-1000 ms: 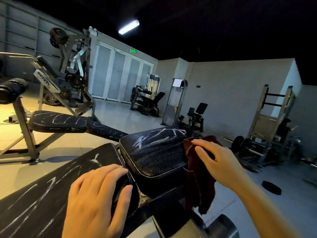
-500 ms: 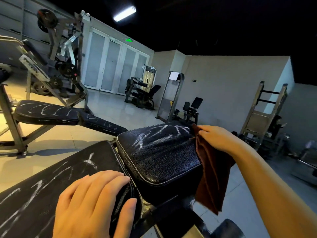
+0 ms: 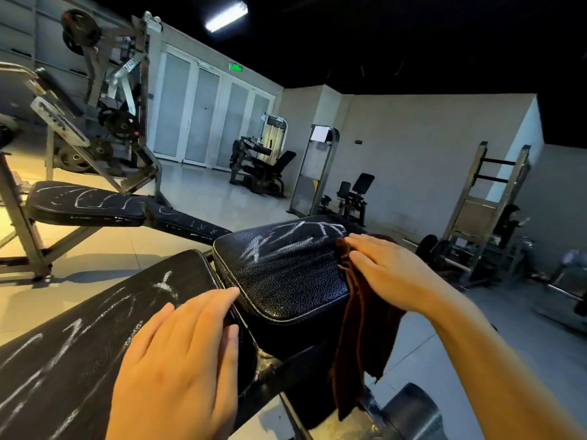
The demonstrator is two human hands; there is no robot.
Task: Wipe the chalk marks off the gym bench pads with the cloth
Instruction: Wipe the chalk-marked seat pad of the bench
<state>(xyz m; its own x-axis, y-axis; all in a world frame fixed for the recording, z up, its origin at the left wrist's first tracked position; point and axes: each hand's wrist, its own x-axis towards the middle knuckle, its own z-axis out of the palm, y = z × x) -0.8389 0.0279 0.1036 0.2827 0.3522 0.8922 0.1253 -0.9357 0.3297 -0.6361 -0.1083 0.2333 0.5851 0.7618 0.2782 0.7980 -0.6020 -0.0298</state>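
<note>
A black seat pad with white chalk scribbles on its far half sits in the middle. My right hand holds a dark red cloth against the pad's right edge; most of the cloth hangs down the side. The long black back pad, streaked with chalk, runs toward the lower left. My left hand rests flat on its near end, fingers straight, by the gap between the pads.
A second bench with chalk-marked pads stands at the left. Weight machines and plates line the left wall; more machines stand at the back. A rack is at the right. A round foam roller is below the cloth.
My right hand has shifted slightly nearer along the seat pad's right edge with the cloth. My left hand stays on the back pad. The chalk marks look the same.
</note>
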